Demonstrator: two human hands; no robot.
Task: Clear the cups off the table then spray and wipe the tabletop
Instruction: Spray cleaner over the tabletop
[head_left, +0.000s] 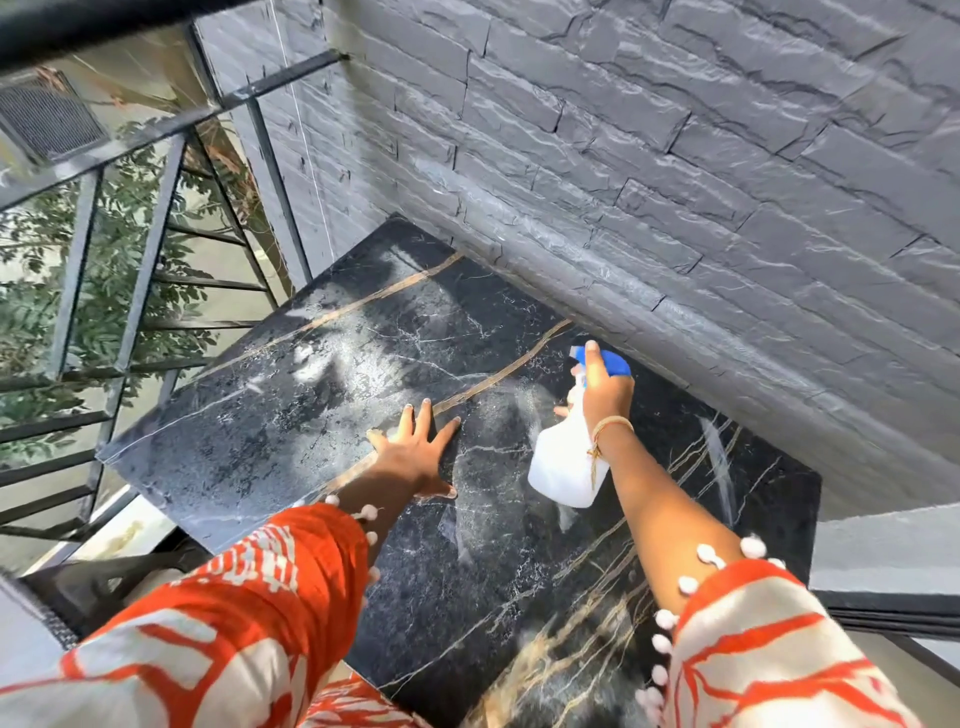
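One head-worn wide-angle view, tilted, looking steeply down from close above a dark marble table (270, 415), with a grey brick wall (675, 156) beyond and a railing (135, 291) at left.

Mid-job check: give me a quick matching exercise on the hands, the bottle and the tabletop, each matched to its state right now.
Column 1:
1. left hand
2. right hand
3. spray bottle
4. tabletop

Column 2:
A. white body, blue head
B. flat on the marble, fingers spread
C. dark marble, misted in patches
D. wrapped around the bottle's neck

Pairs: 1-B, 2-D, 3-A, 4-C
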